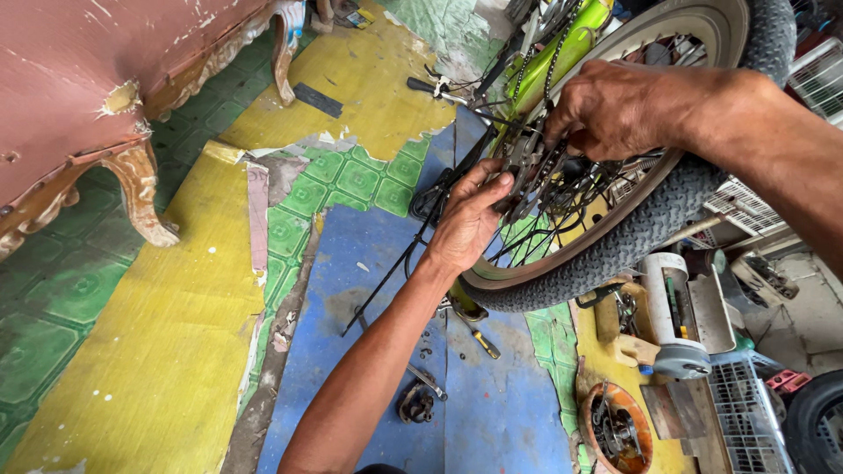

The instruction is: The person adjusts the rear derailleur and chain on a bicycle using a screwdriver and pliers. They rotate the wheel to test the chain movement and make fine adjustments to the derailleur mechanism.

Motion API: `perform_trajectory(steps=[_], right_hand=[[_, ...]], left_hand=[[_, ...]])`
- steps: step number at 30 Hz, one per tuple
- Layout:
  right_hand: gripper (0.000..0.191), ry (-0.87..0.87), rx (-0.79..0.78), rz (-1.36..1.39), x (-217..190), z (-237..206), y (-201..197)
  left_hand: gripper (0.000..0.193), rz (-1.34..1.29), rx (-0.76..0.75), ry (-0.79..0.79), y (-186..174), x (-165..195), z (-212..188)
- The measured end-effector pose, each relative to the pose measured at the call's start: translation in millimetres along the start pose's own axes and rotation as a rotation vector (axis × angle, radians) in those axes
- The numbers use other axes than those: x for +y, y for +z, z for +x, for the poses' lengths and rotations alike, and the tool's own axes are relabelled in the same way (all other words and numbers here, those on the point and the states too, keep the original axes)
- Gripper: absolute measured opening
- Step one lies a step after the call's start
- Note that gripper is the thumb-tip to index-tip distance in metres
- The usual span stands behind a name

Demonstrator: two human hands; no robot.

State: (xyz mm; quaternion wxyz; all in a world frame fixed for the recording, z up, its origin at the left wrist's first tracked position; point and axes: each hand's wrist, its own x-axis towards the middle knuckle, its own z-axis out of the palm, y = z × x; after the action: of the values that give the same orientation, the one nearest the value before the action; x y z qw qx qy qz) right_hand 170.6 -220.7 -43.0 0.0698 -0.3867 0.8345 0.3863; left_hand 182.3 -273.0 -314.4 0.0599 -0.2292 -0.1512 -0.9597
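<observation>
Hands (470,219) (615,110) at wheel hub (536,171), floor (386,290) open leftward

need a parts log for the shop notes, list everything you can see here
bicycle wheel: one, black knobby tyre on a cream rim, upper right
bicycle frame: one, bright green, top centre
chain: one, dark, by the hub
screwdriver: one, yellow and black handle, on the blue floor under the wheel
round metal part: one, orange-brown, floor at lower right
wire basket: one, white, lower right
sofa leg: one, carved, worn cream, left
floor covering: yellow, green and blue torn sheets
left hand: at the hub, fingers on the sprockets
right hand: on the chain at the hub
</observation>
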Motion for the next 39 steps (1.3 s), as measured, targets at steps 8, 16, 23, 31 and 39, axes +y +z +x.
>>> perform_trajectory(steps=[8, 16, 23, 31, 39], right_hand=[[0.035, 0.096, -0.079, -0.04, -12.1, -6.4, -4.8], [0.022, 0.014, -0.006, -0.132, -11.2, -0.4, 4.9], [0.028, -0.086, 0.042, -0.047, -5.6, 4.3, 13.3], [0.034, -0.045, -0.061, -0.093, -6.6, 5.1, 13.6], [0.012, -0.047, 0.017, -0.195, -8.2, 5.6, 14.0]], left_hand=[[0.024, 0.016, 0.001, 0.028, -6.1, -0.6, -0.4], [0.058, 0.51, 0.03, 0.099, 11.2, 18.0, 4.3], [0.093, 1.241, 0.223, 0.246, 49.0, 21.7, 14.3], [0.038, 1.174, 0.313, 0.377, 51.8, 8.8, 32.2], [0.026, 1.1, 0.285, 0.337, 35.8, -0.9, 40.7]])
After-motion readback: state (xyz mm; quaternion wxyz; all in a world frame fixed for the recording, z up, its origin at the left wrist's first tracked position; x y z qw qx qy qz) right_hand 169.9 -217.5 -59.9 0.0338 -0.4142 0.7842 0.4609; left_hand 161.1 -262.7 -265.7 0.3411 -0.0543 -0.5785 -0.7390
